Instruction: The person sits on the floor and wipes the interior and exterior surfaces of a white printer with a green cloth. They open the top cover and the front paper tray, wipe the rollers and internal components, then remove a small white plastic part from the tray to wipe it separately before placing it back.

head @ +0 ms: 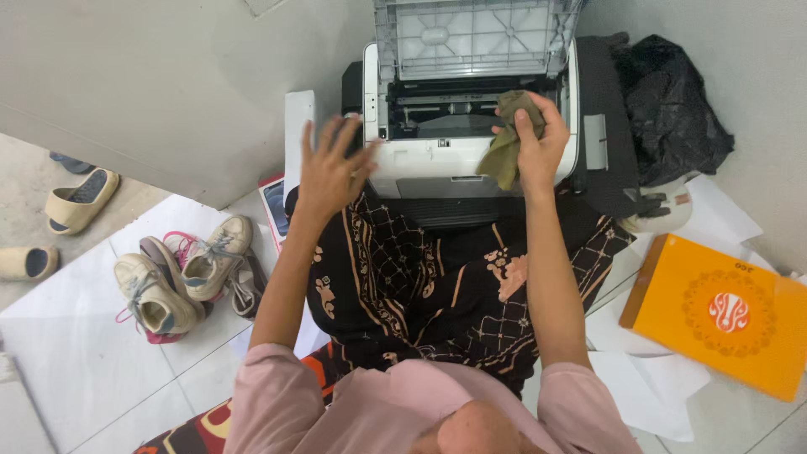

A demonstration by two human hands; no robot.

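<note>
a pale tiled floor (76, 353) is filling the view, running up to a grey wall at the top, and a person in a pink top is sitting on it, looking down over a dark patterned cloth (437, 286) that is spreading across the lap. a white and black printer (420, 160) is sitting on the floor at the far edge of that cloth, its lid (475, 38) standing open and showing the dark slot inside. to the right an orange box (723, 315) is lying on loose white sheets (647, 378), and a black plastic bag (672, 105) is bunching against the wall behind it. to the left a heap of worn sneakers (181, 277) is lying near beige slippers (80, 200).

the right hand (538, 143) is hovering over the printer's open front, its fingers (523, 126) closing around an olive rag (508, 139) that is hanging down limp over the white front panel. the left hand (330, 168) is lifting beside the printer's left corner with its fingers (336, 139) spreading wide, holding nothing and touching nothing that can be seen.

the rag is looking soft, light and floppy, so bunching it in the palm, as it is being held, is likely giving the firmest hold. the printer is probably heavy and stiff, with a thin plastic lid that seems fragile; its solid lower sides are looking like the safer places to grasp.
</note>
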